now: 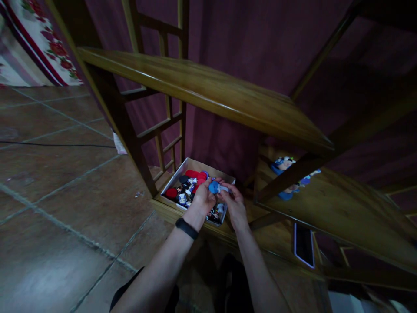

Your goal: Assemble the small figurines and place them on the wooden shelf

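Note:
Both my hands meet over a small open cardboard box that rests on the lowest wooden shelf. Inside it lie several little figurines in red, blue, black and white. My left hand, with a black band at the wrist, and my right hand are closed together on one small figurine with a round blue part, held just above the box. The fingertips of both hands pinch it from either side.
A wooden shelf unit frames the scene, with a broad top board overhead. Two blue-and-white figures stand on a shelf at the right. A phone lies flat on the low shelf. A tiled floor spreads left.

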`<move>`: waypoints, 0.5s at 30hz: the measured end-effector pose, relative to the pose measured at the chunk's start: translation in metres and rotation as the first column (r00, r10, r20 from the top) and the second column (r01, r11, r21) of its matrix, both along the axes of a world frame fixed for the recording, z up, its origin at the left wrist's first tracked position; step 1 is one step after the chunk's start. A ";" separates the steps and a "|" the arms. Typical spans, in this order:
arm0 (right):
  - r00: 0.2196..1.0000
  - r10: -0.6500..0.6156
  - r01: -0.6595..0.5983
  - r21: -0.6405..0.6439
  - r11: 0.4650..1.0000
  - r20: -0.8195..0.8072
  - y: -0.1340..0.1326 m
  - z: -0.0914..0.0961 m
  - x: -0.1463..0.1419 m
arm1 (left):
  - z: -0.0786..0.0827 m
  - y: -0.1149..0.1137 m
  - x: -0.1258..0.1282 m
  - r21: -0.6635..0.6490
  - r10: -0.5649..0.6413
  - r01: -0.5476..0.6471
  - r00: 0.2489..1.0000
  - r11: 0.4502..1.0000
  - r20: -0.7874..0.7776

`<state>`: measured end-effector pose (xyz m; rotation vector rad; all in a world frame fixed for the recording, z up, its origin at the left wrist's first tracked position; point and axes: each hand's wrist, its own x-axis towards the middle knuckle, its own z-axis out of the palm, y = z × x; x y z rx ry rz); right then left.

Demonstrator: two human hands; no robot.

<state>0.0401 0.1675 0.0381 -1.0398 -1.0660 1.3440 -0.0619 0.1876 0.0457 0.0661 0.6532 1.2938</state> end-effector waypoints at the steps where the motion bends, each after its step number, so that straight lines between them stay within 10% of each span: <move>1: 1.000 0.004 -0.004 -0.002 1.000 0.012 0.000 0.000 0.000 | 0.001 0.000 0.001 0.010 0.006 -0.006 1.000 1.000 -0.019; 15: 0.964 -0.081 0.066 0.065 0.996 0.252 0.011 -0.003 0.007 | 0.006 -0.002 0.007 -0.019 0.025 -0.026 0.998 0.999 -0.056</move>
